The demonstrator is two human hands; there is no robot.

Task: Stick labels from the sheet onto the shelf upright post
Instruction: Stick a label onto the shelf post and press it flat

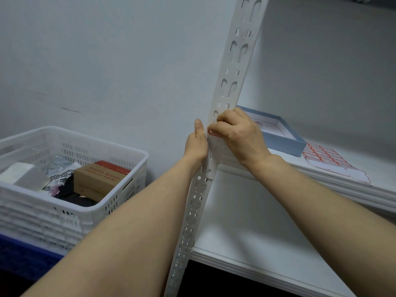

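Since the perforated shelf upright post (233, 67) takes the stickers, the label sheet (334, 161) lies close by on the shelf board (381, 179) to its right, probably to stay within reach; its print is too small to read. The left hand (196, 144) braces the post's left edge, thumb straight along it. Its fingers are hidden behind the metal, so their grasp cannot be told. The right hand (237, 133) pinches a red-edged label (214, 135) against the post's face with curled fingers, mostly covering it.
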